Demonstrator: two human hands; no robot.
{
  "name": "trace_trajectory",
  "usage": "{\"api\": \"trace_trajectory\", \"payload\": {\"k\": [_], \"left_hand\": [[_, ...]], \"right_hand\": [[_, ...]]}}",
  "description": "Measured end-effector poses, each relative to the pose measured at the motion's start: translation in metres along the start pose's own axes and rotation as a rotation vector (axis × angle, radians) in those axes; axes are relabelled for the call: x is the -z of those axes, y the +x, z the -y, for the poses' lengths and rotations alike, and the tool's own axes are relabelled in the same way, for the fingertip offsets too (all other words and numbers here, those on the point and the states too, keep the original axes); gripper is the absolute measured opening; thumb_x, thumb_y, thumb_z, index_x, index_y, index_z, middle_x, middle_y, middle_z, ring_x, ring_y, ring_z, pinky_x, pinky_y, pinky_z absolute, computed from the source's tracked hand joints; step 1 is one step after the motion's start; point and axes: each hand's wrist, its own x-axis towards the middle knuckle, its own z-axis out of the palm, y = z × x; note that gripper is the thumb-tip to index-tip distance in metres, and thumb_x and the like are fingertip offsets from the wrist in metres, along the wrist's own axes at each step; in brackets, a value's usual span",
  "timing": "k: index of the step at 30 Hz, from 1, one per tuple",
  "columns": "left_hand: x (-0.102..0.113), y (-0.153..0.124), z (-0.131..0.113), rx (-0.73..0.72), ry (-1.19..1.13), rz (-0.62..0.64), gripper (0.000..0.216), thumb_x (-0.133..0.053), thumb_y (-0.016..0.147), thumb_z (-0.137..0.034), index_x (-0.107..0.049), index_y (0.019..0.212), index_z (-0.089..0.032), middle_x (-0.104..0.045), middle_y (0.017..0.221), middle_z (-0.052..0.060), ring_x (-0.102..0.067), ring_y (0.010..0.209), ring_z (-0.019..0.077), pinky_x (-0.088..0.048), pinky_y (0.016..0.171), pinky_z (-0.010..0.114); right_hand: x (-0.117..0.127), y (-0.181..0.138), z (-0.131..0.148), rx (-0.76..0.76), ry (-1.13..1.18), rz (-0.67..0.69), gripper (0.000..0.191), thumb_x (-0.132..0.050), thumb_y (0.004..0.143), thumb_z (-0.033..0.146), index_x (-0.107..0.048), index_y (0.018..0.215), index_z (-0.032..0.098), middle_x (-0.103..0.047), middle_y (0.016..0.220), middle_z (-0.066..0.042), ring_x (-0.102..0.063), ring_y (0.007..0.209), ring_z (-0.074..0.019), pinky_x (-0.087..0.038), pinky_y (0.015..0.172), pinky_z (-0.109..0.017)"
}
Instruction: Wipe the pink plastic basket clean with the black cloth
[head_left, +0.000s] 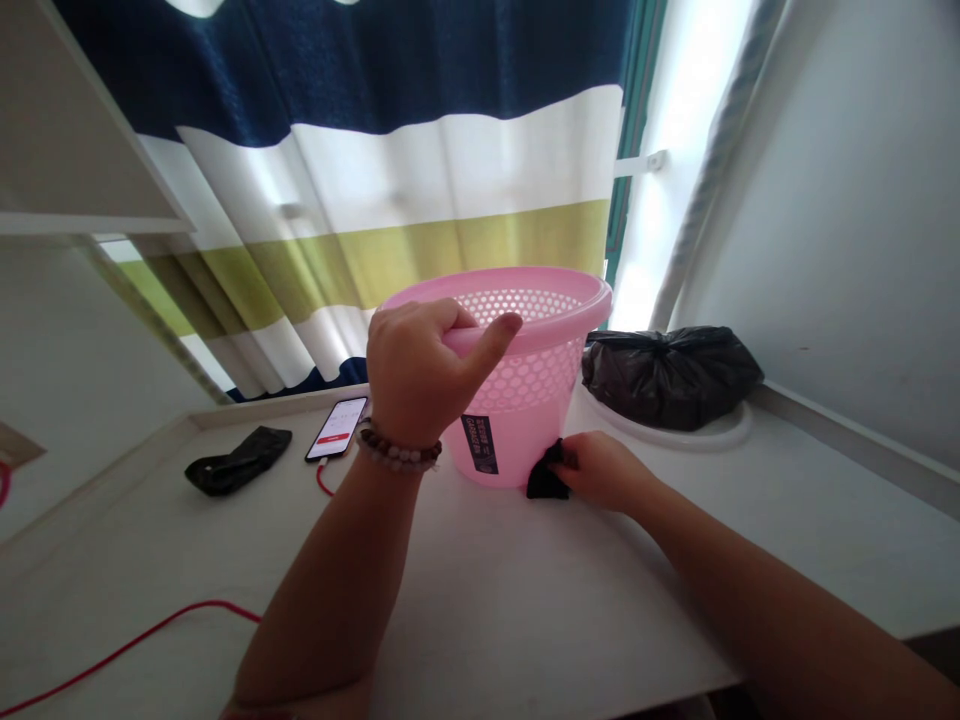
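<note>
A pink perforated plastic basket (pixel 536 385) stands upright on the white tabletop (pixel 510 600), a dark label on its lower wall. My left hand (pixel 416 370), with a bead bracelet at the wrist, is closed round the basket's near rim, thumb lying along it. My right hand (pixel 600 470) rests on the table at the basket's base and pinches a small black cloth (pixel 546 478) against the bottom of the wall.
A phone (pixel 337 428) with a lit screen lies at the left with a red cable (pixel 135 640) running off it. A black folded item (pixel 238 460) lies further left. A tied black bag (pixel 667 375) sits on a white plate (pixel 712 432) at the right. Striped curtain behind.
</note>
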Motion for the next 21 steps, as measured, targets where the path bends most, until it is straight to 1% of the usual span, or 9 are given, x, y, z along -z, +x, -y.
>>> {"api": "trace_trajectory", "payload": {"k": [3, 5, 9, 11, 12, 14, 17, 21], "left_hand": [[0.0, 0.001, 0.001, 0.015, 0.005, 0.012, 0.049, -0.054, 0.075, -0.061, -0.052, 0.051, -0.018, -0.053, 0.049, 0.001, -0.047, 0.051, 0.0126, -0.032, 0.053, 0.03], [0.0, 0.001, 0.002, 0.014, 0.008, 0.015, 0.05, -0.054, 0.075, -0.062, -0.052, 0.051, -0.018, -0.053, 0.049, 0.001, -0.047, 0.051, 0.0127, -0.032, 0.053, 0.03], [0.0, 0.002, 0.004, -0.006, 0.005, 0.016, 0.049, -0.054, 0.075, -0.062, -0.052, 0.052, -0.018, -0.054, 0.049, 0.001, -0.047, 0.051, 0.0129, -0.032, 0.054, 0.031], [0.0, 0.002, 0.005, -0.009, -0.001, 0.019, 0.049, -0.053, 0.076, -0.061, -0.052, 0.052, -0.018, -0.054, 0.049, 0.001, -0.047, 0.052, 0.0129, -0.032, 0.054, 0.031], [-0.001, 0.002, 0.005, -0.011, -0.002, 0.022, 0.049, -0.052, 0.077, -0.061, -0.052, 0.052, -0.018, -0.054, 0.049, 0.001, -0.047, 0.052, 0.0128, -0.033, 0.055, 0.031], [-0.001, 0.001, 0.006, -0.012, 0.002, 0.027, 0.049, -0.052, 0.077, -0.061, -0.052, 0.052, -0.018, -0.054, 0.05, 0.001, -0.048, 0.052, 0.0128, -0.033, 0.055, 0.03], [-0.001, 0.001, 0.007, -0.021, 0.015, 0.027, 0.049, -0.051, 0.077, -0.061, -0.053, 0.053, -0.018, -0.054, 0.051, 0.001, -0.047, 0.052, 0.0126, -0.033, 0.055, 0.03], [-0.001, 0.001, 0.007, -0.04, 0.007, 0.017, 0.049, -0.051, 0.078, -0.061, -0.053, 0.053, -0.018, -0.054, 0.05, 0.001, -0.047, 0.052, 0.0122, -0.033, 0.054, 0.03]], "right_hand": [[0.008, -0.002, 0.004, 0.045, 0.037, -0.107, 0.02, -0.052, 0.08, 0.032, -0.063, 0.067, 0.02, -0.062, 0.064, -0.003, -0.052, 0.058, -0.0159, -0.032, 0.054, -0.027], [0.015, -0.002, 0.006, 0.089, 0.092, -0.235, 0.02, -0.048, 0.083, 0.029, -0.061, 0.07, 0.021, -0.061, 0.067, -0.003, -0.052, 0.061, -0.0166, -0.034, 0.056, -0.027], [0.024, -0.003, 0.009, 0.149, 0.181, -0.554, 0.018, -0.043, 0.086, 0.026, -0.051, 0.071, 0.021, -0.055, 0.07, -0.003, -0.05, 0.065, -0.0165, -0.037, 0.06, -0.028], [0.026, -0.004, 0.009, 0.161, 0.187, -0.634, 0.016, -0.043, 0.086, 0.026, -0.046, 0.071, 0.021, -0.052, 0.071, -0.002, -0.049, 0.066, -0.0161, -0.037, 0.062, -0.028], [0.026, -0.004, 0.009, 0.16, 0.172, -0.634, 0.015, -0.044, 0.085, 0.025, -0.045, 0.072, 0.021, -0.051, 0.071, -0.002, -0.049, 0.066, -0.016, -0.037, 0.062, -0.028], [0.024, -0.003, 0.008, 0.138, 0.117, -0.563, 0.01, -0.048, 0.082, 0.025, -0.046, 0.073, 0.021, -0.053, 0.071, -0.002, -0.049, 0.066, -0.0162, -0.037, 0.062, -0.028], [0.018, -0.001, 0.006, 0.074, 0.027, -0.38, 0.01, -0.052, 0.078, 0.027, -0.049, 0.072, 0.021, -0.056, 0.07, -0.003, -0.05, 0.064, -0.0164, -0.036, 0.059, -0.028], [0.006, 0.003, -0.003, 0.02, -0.031, -0.119, 0.012, -0.06, 0.073, 0.031, -0.059, 0.069, 0.02, -0.062, 0.071, -0.005, -0.055, 0.065, -0.0179, -0.036, 0.059, -0.028]]}}
